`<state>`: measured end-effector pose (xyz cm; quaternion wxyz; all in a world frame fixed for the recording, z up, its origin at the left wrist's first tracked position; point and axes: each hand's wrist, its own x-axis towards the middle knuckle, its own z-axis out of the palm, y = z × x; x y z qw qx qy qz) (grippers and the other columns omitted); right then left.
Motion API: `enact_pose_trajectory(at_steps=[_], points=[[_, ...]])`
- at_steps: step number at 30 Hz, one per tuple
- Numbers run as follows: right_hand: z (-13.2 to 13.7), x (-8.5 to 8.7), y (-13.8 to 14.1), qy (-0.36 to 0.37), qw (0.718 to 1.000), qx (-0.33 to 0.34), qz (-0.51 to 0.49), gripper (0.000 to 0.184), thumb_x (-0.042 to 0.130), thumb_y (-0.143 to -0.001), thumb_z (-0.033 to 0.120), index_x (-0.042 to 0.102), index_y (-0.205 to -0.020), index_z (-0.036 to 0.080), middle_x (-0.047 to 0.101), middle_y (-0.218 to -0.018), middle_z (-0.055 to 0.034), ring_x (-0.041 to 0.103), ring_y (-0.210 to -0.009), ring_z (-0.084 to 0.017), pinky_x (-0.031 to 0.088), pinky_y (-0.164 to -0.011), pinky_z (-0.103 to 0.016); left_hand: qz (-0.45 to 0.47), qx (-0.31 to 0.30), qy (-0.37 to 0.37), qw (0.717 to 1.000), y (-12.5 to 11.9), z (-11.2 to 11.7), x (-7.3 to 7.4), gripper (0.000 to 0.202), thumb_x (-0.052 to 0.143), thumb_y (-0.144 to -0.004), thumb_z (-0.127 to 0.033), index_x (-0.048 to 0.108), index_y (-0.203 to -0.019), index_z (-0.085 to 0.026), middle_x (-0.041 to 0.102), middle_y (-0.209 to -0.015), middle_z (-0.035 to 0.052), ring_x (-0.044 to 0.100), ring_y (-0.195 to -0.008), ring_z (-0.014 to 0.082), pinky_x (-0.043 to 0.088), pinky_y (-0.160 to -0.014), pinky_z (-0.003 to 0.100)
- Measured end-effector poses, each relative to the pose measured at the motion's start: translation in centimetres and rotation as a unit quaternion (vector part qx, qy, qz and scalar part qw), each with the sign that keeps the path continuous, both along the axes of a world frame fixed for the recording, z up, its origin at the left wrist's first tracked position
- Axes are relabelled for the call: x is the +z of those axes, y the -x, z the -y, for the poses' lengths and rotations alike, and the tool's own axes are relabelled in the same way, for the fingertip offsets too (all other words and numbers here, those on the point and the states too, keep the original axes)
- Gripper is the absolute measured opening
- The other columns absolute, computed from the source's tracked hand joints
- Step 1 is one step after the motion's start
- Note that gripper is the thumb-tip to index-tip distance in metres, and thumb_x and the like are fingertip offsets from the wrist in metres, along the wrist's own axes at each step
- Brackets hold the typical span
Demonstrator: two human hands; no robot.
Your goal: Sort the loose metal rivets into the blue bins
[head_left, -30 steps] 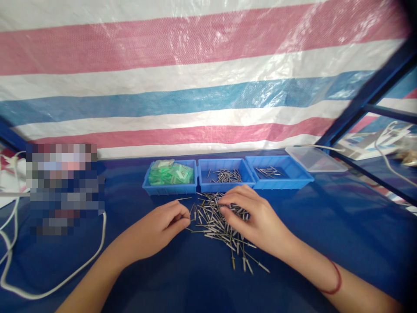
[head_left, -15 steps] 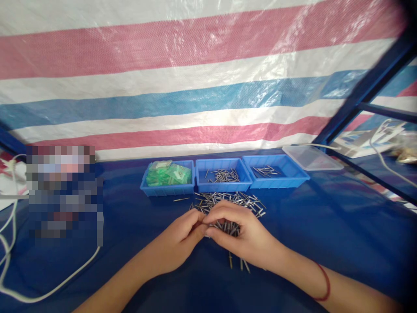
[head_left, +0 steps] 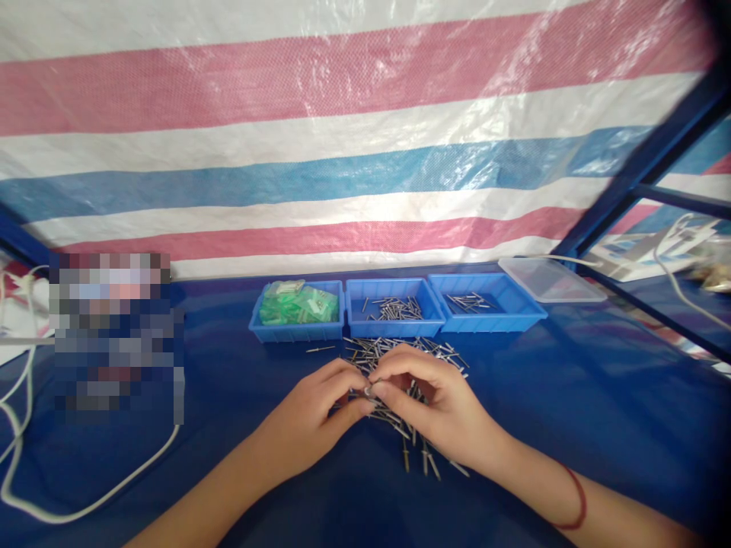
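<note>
A small bit of silvery metal (head_left: 368,390) sits at the very meeting of my fingertips, just above the loose heap; my left hand (head_left: 328,403) has thumb and forefinger drawn narrow about one side of it; my right hand (head_left: 437,403) pinches it from the other; its full shape is hidden by my fingers. Beneath and beyond them spreads the pile of rivet-like pins (head_left: 371,348), partly covered by my right hand; one lone pin (head_left: 320,349) lies apart to the left.

Behind the pile stand three blue trays in a row: the left tray (head_left: 302,332) holds green packets (head_left: 300,304), the middle tray (head_left: 394,329) a scatter of pins, the right tray (head_left: 496,325) a smaller bunch; a clear lid (head_left: 551,280) lies beside the last.

All this rests on a glossy dark blue table (head_left: 599,380); a white cable (head_left: 54,520) loops across its left side, near a pixelated patch (head_left: 114,327); a striped plastic sheet (head_left: 365,91), red, white and blue, hangs behind, creased and shiny; a dark blue frame (head_left: 645,152) slants at the right; pale patches on the packets are too small for me to read.
</note>
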<state>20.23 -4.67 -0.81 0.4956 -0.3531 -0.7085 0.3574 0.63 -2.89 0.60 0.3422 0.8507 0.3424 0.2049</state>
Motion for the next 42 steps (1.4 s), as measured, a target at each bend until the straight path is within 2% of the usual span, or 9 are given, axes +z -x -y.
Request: enact_pose_trajectory(at_steps=[5,12,17,20,23,28,30,36,42], points=[[-0.2,-0.1,-0.2,-0.023,0.999,-0.032,0.023,0.010,0.057,-0.086,0.017,0.064,-0.090,0.022,0.059,-0.084,-0.0031,0.054,-0.068,-0.012,0.046,-0.059,-0.025,0.000,0.065,-0.045,0.997,0.0,-0.1,-0.2,0.013,0.048,-0.094,-0.026,0.057,-0.090,-0.019,0.058,-0.085,0.0001,0.055,-0.078,0.0129,0.040,-0.073,0.023],[-0.2,0.0,0.0,-0.117,0.983,-0.084,0.114,0.013,0.052,-0.084,0.012,0.061,-0.086,0.021,0.061,-0.082,-0.0036,0.058,-0.075,-0.015,0.049,-0.066,-0.027,-0.012,0.117,-0.091,0.989,-0.1,0.1,-0.1,0.017,0.047,-0.094,-0.029,0.058,-0.087,-0.019,0.058,-0.080,0.0000,0.056,-0.071,0.0125,0.043,-0.068,0.022],[-2.1,0.8,-2.9,-0.129,0.958,-0.164,0.199,0.009,0.053,-0.084,0.015,0.061,-0.083,0.020,0.062,-0.086,-0.0043,0.059,-0.082,-0.017,0.047,-0.075,-0.030,-0.076,0.120,-0.150,0.978,1.1,-0.8,0.3,0.018,0.047,-0.094,-0.031,0.060,-0.103,-0.022,0.062,-0.097,0.0026,0.060,-0.088,0.0162,0.045,-0.080,0.026],[-4.1,1.2,-7.2,-0.112,0.913,-0.286,0.268,0.007,0.056,-0.082,0.021,0.062,-0.080,0.020,0.063,-0.079,-0.0033,0.057,-0.071,-0.018,0.045,-0.067,-0.030,-0.152,0.134,-0.186,0.962,2.8,-2.2,0.4,0.024,0.042,-0.095,-0.030,0.062,-0.105,-0.021,0.063,-0.103,0.0042,0.060,-0.097,0.0200,0.045,-0.088,0.032],[-5.9,0.9,-11.7,-0.081,0.840,-0.401,0.355,0.008,0.058,-0.079,0.026,0.063,-0.078,0.020,0.063,-0.076,-0.0042,0.057,-0.066,-0.019,0.043,-0.064,-0.031,-0.210,0.146,-0.196,0.947,4.3,-3.5,0.2,0.028,0.039,-0.096,-0.029,0.063,-0.107,-0.019,0.064,-0.104,0.0056,0.061,-0.097,0.0214,0.046,-0.089,0.035],[-6.9,-0.1,-14.8,-0.097,0.766,-0.446,0.452,0.019,0.056,-0.079,0.032,0.066,-0.084,0.017,0.062,-0.075,-0.0090,0.060,-0.075,-0.026,0.044,-0.074,-0.039,-0.244,0.160,-0.199,0.936,4.8,-4.1,-0.5,0.031,0.043,-0.094,-0.036,0.064,-0.111,-0.022,0.065,-0.107,0.0046,0.063,-0.094,0.0197,0.048,-0.085,0.030],[-6.7,0.1,-14.2,-0.116,0.774,-0.444,0.436,0.021,0.056,-0.080,0.034,0.066,-0.085,0.017,0.062,-0.075,-0.0093,0.060,-0.076,-0.027,0.044,-0.076,-0.040,-0.247,0.162,-0.205,0.933,4.5,-4.0,-0.7,0.030,0.044,-0.094,-0.038,0.065,-0.110,-0.023,0.065,-0.105,0.0040,0.063,-0.092,0.0190,0.048,-0.083,0.028],[-5.1,1.1,-9.3,-0.160,0.859,-0.330,0.358,0.014,0.055,-0.085,0.030,0.065,-0.084,0.021,0.066,-0.084,-0.0071,0.059,-0.080,-0.025,0.043,-0.080,-0.041,-0.252,0.164,-0.199,0.933,3.7,-4.2,-1.0,0.024,0.044,-0.094,-0.030,0.067,-0.096,-0.022,0.065,-0.094,0.0034,0.063,-0.082,0.0177,0.046,-0.071,0.025],[-2.7,0.3,-3.7,-0.128,0.952,-0.145,0.238,0.007,0.059,-0.084,0.024,0.065,-0.086,0.022,0.066,-0.085,-0.0046,0.060,-0.082,-0.021,0.046,-0.078,-0.039,-0.097,0.127,-0.102,0.982,2.6,-3.0,0.0,0.023,0.040,-0.096,-0.030,0.059,-0.090,-0.019,0.059,-0.085,0.0012,0.057,-0.077,0.0153,0.043,-0.071,0.025]])
